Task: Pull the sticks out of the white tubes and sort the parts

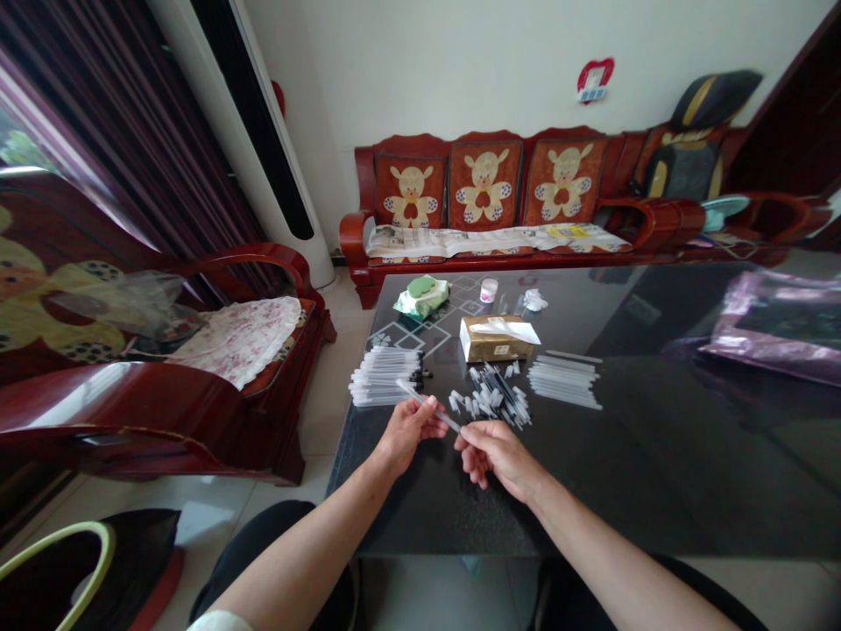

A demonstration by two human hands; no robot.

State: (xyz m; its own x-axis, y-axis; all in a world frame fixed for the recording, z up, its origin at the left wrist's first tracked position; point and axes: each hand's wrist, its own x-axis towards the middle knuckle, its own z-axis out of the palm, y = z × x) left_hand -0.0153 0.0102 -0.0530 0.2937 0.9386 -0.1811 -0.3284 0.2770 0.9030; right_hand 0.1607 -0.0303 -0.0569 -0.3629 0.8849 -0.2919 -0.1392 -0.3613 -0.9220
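Note:
A slim translucent pen (pixel 449 422) slants between my two hands above the dark table (pixel 420 517). My left hand (pixel 411 429) pinches it along its barrel, and my right hand (pixel 496 451) grips its near end, where the fingers hide the tip. Just beyond my left hand lies a stack of similar white pens (pixel 385 377) with dark ends facing right. Ahead of my right hand is a loose heap of black refills and white caps (pixel 496 394). Clear empty-looking pen barrels (pixel 565 381) lie in a row to the right of the heap.
Behind the heap stands a gold tissue box (pixel 496 350). Farther back are a green wipes pack (pixel 422 298), a small white tub (pixel 488 291) and a crumpled tissue (pixel 534 301). Shiny purple packaging (pixel 781 320) lies at right. A yellow-rimmed bin (pixel 98 561) stands lower left.

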